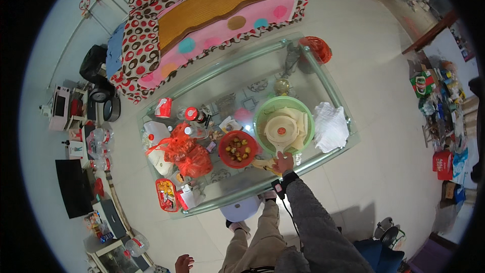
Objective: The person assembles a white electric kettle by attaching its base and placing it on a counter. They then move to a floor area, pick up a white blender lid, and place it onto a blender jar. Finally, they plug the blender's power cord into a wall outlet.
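A glass-topped table (211, 205) with a rounded frame carries everything here. Just beyond the right hand (284, 164) stands a green plastic basket (259, 130); right of the hand lies a crumpled white cloth (331, 127). Left of it, near, is a red bowl (222, 148), with red plastic bags (194, 161) farther left, and farthest left a red snack basket (158, 195). Touching or just beside the hand lies something yellowish (262, 165), perhaps a peel, too small to tell.

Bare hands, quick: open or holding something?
Left hand: loosely open, fingers bent, nothing visible in it.
Right hand: closed on the handle of a cream, round plastic scoop.
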A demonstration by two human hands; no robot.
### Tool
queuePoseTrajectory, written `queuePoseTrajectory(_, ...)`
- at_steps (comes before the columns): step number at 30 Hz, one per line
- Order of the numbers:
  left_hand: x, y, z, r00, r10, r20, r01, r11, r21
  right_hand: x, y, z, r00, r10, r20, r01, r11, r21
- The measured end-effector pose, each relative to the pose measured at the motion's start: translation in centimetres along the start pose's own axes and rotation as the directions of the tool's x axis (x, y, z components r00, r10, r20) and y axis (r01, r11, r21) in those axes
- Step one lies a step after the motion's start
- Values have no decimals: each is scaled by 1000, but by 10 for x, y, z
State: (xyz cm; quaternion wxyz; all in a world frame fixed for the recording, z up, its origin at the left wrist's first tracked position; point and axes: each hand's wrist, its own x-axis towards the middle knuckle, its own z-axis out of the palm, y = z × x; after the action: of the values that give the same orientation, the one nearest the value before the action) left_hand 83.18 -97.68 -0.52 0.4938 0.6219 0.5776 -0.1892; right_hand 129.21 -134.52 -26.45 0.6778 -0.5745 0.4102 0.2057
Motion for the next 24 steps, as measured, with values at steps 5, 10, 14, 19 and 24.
queuePoseTrajectory(5,-21,-22,19,996,-85,33,86,996,-16,24,-3,11,995,81,50,-90,971,220)
queuePoseTrajectory(10,-46,-29,32,988,-146,39,147,989,-23,33,-5,19,981,167,97,-192,901,390)
queuePoseTrajectory(14,-50,-41,35,990,-136,37,138,989,-47,43,-12,13,974,165,155,-215,892,399)
queuePoseTrajectory(19,-55,-72,31,991,-129,39,132,988,-85,18,-22,20,975,63,214,-147,904,402)
queuePoseTrajectory(24,-44,-101,18,992,-109,71,117,987,-114,-47,-29,18,971,-42,235,-44,936,350)
